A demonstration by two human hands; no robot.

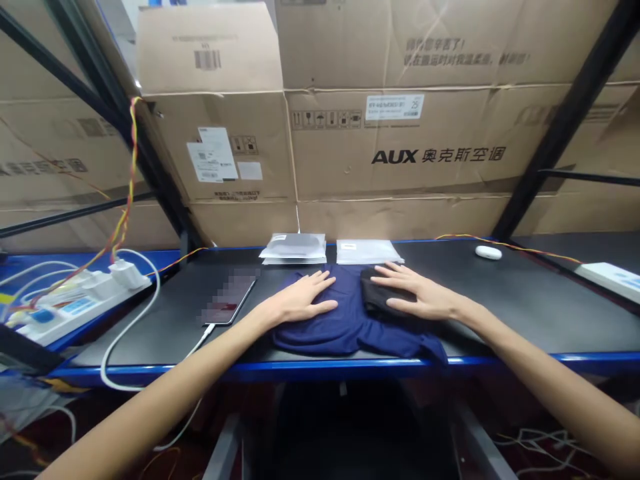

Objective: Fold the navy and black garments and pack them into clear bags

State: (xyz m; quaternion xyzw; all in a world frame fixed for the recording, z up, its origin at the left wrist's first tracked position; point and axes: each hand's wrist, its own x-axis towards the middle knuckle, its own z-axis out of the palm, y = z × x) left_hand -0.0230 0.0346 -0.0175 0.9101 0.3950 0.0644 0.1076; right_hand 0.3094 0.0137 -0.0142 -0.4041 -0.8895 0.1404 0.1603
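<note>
A navy blue cloth (pixel 325 333), possibly a garment, lies spread at the front of the dark tabletop, one corner hanging over the edge. My left hand (pixel 303 298) rests flat on its left part, fingers spread. On its right side sits a folded black cloth (pixel 373 293). Across that black cloth my right hand (pixel 423 293) lies flat, fingers apart and partly covering it. Behind the cloth are two piles of flat translucent plastic packets, a left pile (pixel 294 248) and a right pile (pixel 367 251).
A phone (pixel 233 300) with a white charging cable (pixel 105 347) lies left. White power strips stand at the left (pixel 85 303) and right (pixel 613 280) ends. A small white case (pixel 489 253) sits back right. Cardboard (pixel 400 180) walls the rear, between black metal posts.
</note>
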